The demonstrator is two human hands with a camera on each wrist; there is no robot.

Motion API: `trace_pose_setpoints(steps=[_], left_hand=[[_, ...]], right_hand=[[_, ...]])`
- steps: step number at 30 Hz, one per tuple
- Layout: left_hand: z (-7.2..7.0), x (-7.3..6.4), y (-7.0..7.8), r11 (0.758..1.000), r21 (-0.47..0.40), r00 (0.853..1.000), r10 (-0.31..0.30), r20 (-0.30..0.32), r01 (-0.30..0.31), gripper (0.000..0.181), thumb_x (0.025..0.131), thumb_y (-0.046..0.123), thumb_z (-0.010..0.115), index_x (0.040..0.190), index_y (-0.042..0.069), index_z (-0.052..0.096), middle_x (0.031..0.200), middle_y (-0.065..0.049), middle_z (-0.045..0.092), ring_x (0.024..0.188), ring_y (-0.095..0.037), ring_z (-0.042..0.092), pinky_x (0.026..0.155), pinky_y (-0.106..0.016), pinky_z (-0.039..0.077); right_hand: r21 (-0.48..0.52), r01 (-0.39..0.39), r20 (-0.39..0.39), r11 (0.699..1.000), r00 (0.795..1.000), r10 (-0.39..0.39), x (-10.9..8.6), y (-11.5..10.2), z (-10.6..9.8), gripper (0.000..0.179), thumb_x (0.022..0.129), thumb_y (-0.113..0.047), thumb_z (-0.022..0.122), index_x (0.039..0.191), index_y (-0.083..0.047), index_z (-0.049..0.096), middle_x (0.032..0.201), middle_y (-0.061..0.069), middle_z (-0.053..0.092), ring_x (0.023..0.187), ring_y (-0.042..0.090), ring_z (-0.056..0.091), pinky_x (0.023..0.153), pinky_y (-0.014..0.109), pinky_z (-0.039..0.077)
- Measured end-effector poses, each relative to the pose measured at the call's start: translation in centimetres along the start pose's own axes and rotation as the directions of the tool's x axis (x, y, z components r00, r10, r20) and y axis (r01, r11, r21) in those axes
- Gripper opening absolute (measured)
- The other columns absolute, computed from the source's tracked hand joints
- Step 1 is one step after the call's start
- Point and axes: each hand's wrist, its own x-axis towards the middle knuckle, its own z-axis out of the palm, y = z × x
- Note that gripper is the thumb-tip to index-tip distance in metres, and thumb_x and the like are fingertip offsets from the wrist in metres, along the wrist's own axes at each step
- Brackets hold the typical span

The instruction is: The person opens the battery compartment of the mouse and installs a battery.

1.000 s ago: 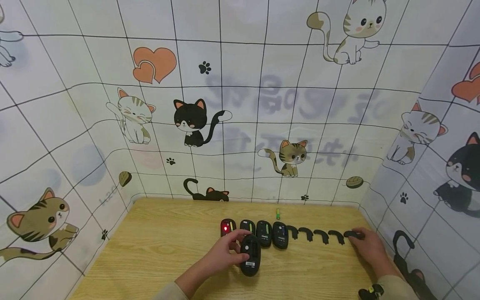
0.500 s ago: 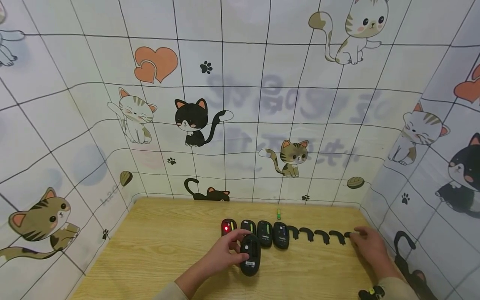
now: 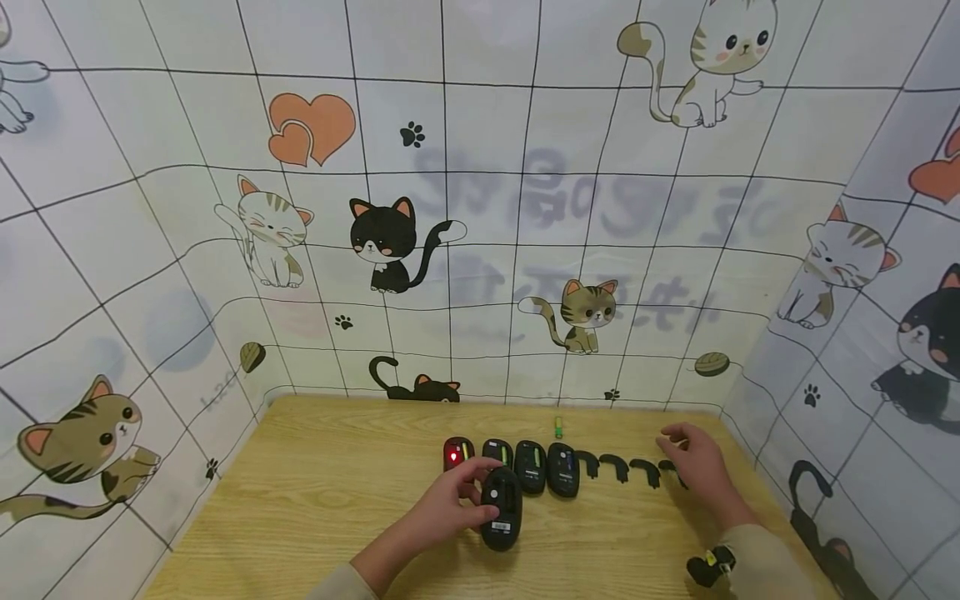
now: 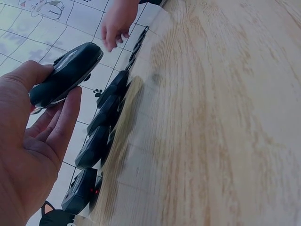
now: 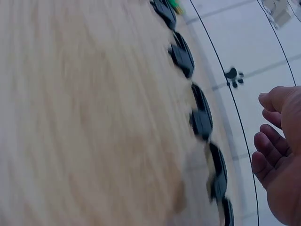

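My left hand [image 3: 453,500] grips a black computer mouse [image 3: 501,510] above the table, its underside with a label facing the head camera. In the left wrist view, the thumb and fingers pinch this mouse [image 4: 68,74] by its sides. My right hand [image 3: 697,467] is over the right end of a row of black curved covers [image 3: 613,467]. The right wrist view shows the right hand [image 5: 282,150] with fingers loosely bent and nothing between them, the curved covers [image 5: 202,117] lying apart from it. The rightmost cover is hidden by the hand in the head view.
Several mice lie underside up in a row, among them a red one [image 3: 457,454] with a lit red light and a black one [image 3: 562,471]. A green battery [image 3: 558,427] stands or lies behind them. Cat-print sheeting [image 3: 480,208] encloses the wooden table [image 3: 300,500] on three sides.
The right hand has let go of the rightmost curved cover and moved left and away from it. The left hand keeps holding its mouse in the same place.
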Motion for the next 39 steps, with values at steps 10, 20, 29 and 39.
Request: trace_pose_setpoints(steps=[10,20,29,39], left_hand=[[0.0,0.0,0.2,1.000,0.009,1.000,-0.004,-0.003,0.004,0.059,0.095,0.004,0.086,0.147,0.026,0.066,0.122,-0.008,0.067,0.093,-0.021,0.068,0.069,-0.030,0.064],[-0.1,-0.1,0.1,1.000,0.009,1.000,0.008,-0.013,-0.008,0.060,0.095,0.001,0.086,0.147,0.025,0.066,0.121,-0.008,0.068,0.092,-0.021,0.068,0.068,-0.031,0.065],[-0.2,-0.1,0.4,1.000,0.025,1.000,0.015,-0.011,-0.015,0.060,0.095,0.003,0.086,0.148,0.024,0.066,0.121,-0.006,0.069,0.091,-0.020,0.069,0.071,-0.030,0.063],[-0.4,-0.1,0.3,0.999,0.029,1.000,0.020,-0.015,-0.019,0.060,0.095,0.003,0.086,0.149,0.020,0.065,0.121,-0.006,0.069,0.091,-0.020,0.068,0.071,-0.029,0.063]], right_hand=[[0.073,0.053,0.165,0.996,0.984,-0.065,3.0,-4.7,4.8,0.039,0.110,-0.018,0.072,0.139,0.007,0.065,0.115,0.018,0.066,0.099,0.030,0.065,0.072,0.037,0.056],[0.061,0.111,0.287,0.992,0.950,-0.124,4.8,-7.8,9.0,0.046,0.109,-0.018,0.073,0.148,0.004,0.062,0.119,0.018,0.069,0.109,0.037,0.070,0.082,0.052,0.062],[0.012,0.131,0.433,0.991,0.893,-0.123,6.1,-9.4,10.4,0.054,0.109,-0.018,0.070,0.153,0.009,0.056,0.125,0.027,0.071,0.109,0.038,0.071,0.085,0.051,0.063],[0.012,0.178,0.456,0.984,0.875,-0.164,6.8,-9.7,11.0,0.049,0.107,-0.014,0.069,0.148,0.011,0.060,0.125,0.026,0.073,0.113,0.039,0.071,0.092,0.054,0.062]])
